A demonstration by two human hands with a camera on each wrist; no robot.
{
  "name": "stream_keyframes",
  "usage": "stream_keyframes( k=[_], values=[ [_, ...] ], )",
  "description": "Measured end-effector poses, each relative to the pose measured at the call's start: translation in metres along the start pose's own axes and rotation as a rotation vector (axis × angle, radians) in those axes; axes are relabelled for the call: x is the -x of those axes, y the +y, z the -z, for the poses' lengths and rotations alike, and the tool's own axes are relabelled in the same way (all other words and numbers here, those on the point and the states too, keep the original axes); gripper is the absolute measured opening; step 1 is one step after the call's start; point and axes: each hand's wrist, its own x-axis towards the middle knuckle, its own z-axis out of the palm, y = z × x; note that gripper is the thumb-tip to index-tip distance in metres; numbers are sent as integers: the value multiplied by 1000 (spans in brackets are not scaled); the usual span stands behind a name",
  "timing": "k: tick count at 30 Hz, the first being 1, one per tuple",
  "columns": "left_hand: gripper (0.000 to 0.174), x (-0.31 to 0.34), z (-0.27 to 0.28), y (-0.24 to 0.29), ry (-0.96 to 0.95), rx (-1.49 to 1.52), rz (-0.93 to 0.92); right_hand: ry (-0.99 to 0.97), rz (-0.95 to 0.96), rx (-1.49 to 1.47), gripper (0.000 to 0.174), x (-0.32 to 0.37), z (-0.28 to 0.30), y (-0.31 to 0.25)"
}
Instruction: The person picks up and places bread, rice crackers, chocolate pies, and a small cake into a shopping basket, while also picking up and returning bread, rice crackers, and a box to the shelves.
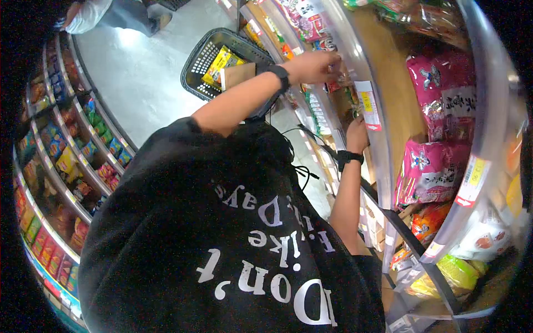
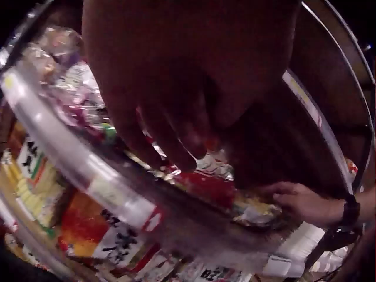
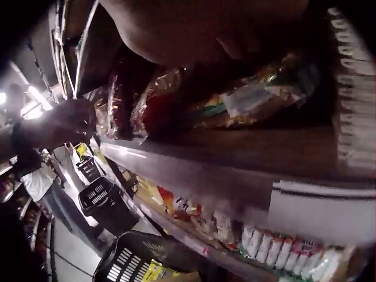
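In the head view my left hand (image 1: 313, 67), with a black band on its wrist, reaches over the shelf front. Its fingers hang bent above a red packet (image 2: 205, 185) in the left wrist view, fingertips close over the packet's top. My right hand (image 1: 357, 135), also black-banded, is farther along the same shelf. Seen from the left wrist, that right hand (image 2: 305, 202) is at the end of a yellowish packet (image 2: 255, 211); whether it pinches it I cannot tell. A yellow-green packet (image 3: 252, 103) lies below the right hand in the right wrist view.
A black basket (image 1: 191, 61) holding a yellow packet (image 1: 225, 64) and a brown box (image 1: 239, 75) stands on the floor. Pink bags (image 1: 436, 169) fill the shelf at right. Another person (image 3: 50, 191) and a second basket (image 3: 106, 200) are in the aisle.
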Motion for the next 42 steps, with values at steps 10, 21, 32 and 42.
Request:
stream_keyframes(
  k=[10, 21, 32, 42],
  values=[
    [15, 219, 64, -126, 269, 339, 599, 316, 237, -466, 12, 111, -103, -15],
    [27, 387, 0, -267, 142, 453, 1085, -585, 391, -393, 18, 79, -242, -98],
    [26, 404, -57, -381, 339, 359, 1125, -653, 5, -662, 84, -47, -557, -259],
    [23, 417, -70, -386, 322, 192, 967, -433, 316, -271, 84, -52, -694, -318]
  ],
)
